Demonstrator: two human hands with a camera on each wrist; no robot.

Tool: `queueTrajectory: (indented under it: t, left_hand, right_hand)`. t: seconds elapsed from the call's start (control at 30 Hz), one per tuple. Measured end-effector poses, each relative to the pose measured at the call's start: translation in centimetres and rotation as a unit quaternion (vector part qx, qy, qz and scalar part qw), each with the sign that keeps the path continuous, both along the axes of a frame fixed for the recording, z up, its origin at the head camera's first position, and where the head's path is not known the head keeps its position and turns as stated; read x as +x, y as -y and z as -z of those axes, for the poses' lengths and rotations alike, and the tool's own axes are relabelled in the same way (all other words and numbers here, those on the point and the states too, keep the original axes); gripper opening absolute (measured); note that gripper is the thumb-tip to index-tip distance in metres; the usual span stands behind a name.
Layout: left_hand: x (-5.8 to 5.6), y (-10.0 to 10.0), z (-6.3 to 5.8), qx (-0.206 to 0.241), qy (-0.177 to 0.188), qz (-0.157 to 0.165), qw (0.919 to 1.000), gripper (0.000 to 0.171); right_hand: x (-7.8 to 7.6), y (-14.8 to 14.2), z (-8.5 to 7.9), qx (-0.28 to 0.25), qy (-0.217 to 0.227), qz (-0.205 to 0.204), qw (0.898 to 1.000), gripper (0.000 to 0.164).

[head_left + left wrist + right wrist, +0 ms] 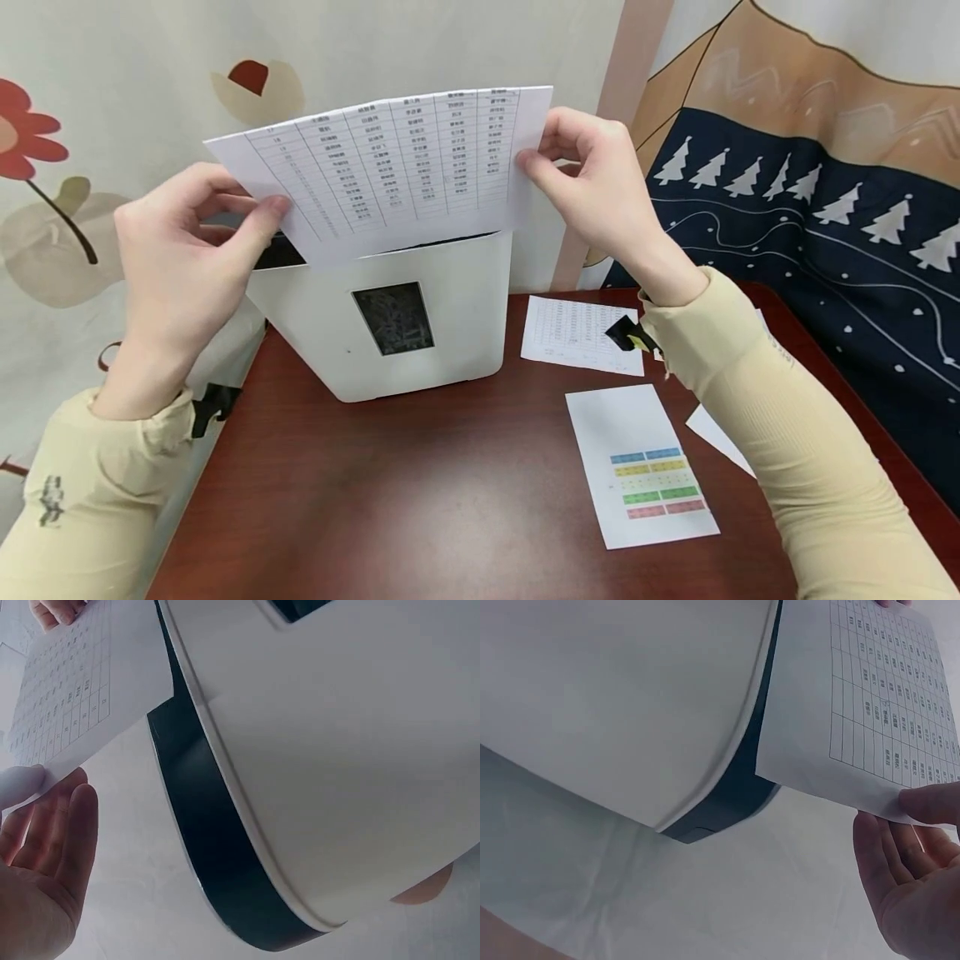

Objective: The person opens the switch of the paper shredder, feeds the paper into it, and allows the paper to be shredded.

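Note:
A white sheet of paper [397, 167] printed with a table of small characters is held between both hands. My left hand [187, 250] pinches its left edge, thumb on the near face. At the opposite edge my right hand [592, 175] pinches it the same way. The sheet's lower edge meets the dark top opening of a white machine [465, 308], which looks like a paper shredder with a dark window [393, 318] in its front. In the right wrist view the paper [802, 712] overlaps the machine's dark top [735, 791].
The machine stands on a dark red-brown table [420, 492]. To its right lie a printed table sheet [577, 333] and a sheet with coloured rows [637, 467]. Another white sheet [720, 433] is partly hidden under the right forearm. A patterned curtain [450, 50] hangs behind.

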State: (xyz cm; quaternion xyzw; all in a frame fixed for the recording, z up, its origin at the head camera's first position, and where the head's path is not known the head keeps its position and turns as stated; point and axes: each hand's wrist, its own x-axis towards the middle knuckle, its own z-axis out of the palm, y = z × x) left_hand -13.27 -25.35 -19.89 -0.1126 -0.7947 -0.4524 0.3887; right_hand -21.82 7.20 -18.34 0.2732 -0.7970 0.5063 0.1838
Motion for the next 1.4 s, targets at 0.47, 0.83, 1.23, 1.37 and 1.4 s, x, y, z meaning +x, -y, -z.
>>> queueTrajectory:
  t: [0.47, 0.83, 1.23, 1.37, 1.4]
  left_hand:
    - [-0.8, 0.7, -2.5, 0.040, -0.013, -0.021, 0.9989, 0.015]
    - [-1.7, 1.0, -3.6, 0.031, -0.001, -0.054, 0.9980, 0.017]
    - [-2.1, 1.4, -3.8, 0.003, 0.010, -0.064, 0.9979, 0.019]
    - [-2.0, 1.3, -3.9, 0.002, 0.012, -0.061, 0.9980, 0.018]
    - [-1.9, 1.3, -4.0, 0.001, 0.012, -0.062, 0.9980, 0.018]
  right_hand:
    - [-0.8, 1.9, -2.5, -0.023, -0.025, 0.004, 0.999, 0.016]
    - [-2.4, 3.2, -3.3, -0.015, -0.043, 0.014, 0.999, 0.016]
    - [-2.1, 4.3, -3.7, -0.008, -0.030, 0.035, 0.999, 0.018]
    - [-1.9, 4.4, -3.9, -0.015, -0.015, 0.047, 0.999, 0.016]
    - [-1.8, 4.3, -4.0, -0.014, -0.011, 0.050, 0.999, 0.015]
